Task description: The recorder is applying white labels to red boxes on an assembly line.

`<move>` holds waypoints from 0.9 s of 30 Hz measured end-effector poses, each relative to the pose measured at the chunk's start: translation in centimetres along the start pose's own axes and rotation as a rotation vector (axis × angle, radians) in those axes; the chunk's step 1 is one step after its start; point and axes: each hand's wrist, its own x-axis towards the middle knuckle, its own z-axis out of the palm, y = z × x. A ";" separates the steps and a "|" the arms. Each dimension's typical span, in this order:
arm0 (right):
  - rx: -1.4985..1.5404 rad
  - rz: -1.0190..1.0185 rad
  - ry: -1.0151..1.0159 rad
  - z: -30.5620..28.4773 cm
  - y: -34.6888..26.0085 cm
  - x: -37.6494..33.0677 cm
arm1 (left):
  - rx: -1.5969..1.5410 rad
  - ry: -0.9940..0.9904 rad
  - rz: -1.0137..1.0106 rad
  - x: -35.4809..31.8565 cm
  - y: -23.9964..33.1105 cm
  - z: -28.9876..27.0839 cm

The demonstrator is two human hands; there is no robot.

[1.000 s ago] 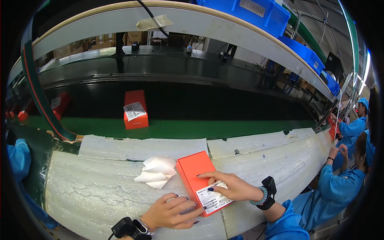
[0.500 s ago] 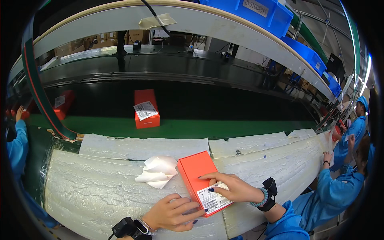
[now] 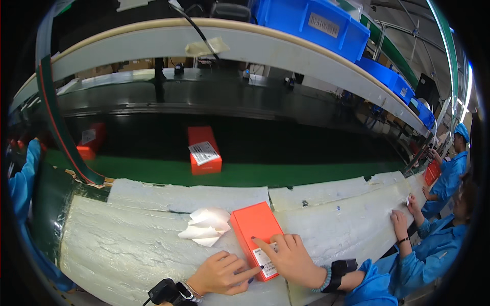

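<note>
A flat red box [image 3: 248,218] lies slanted on the worktop in front of me. Near its close end is a white printed label [image 3: 266,269], partly covered by my right hand [image 3: 293,260]. That hand rests over the label with its index finger stretched out across the red lid. Beside the box's left edge is my left hand [image 3: 220,274], fingers extended and apart, one fingertip touching the label's left side. Left of the box sits a folded piece of white paper [image 3: 208,224].
Beyond the worktop [image 3: 127,229] runs a green conveyor belt [image 3: 286,173] carrying a labelled red box [image 3: 204,135] and another red box [image 3: 88,152] further left. Blue bins [image 3: 291,25] stand on the shelf above. Co-workers in blue [image 3: 431,265] are at the right; a blue sleeve [image 3: 25,178] shows left.
My right hand has turned and shifted down over the label, covering more of its right side. My left hand stays at the box edge. Red boxes on the belt have moved right.
</note>
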 end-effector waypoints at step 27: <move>0.045 0.274 0.499 2.4 16.2 4.3 | 0.137 0.139 -0.196 -0.8 -1.1 3.5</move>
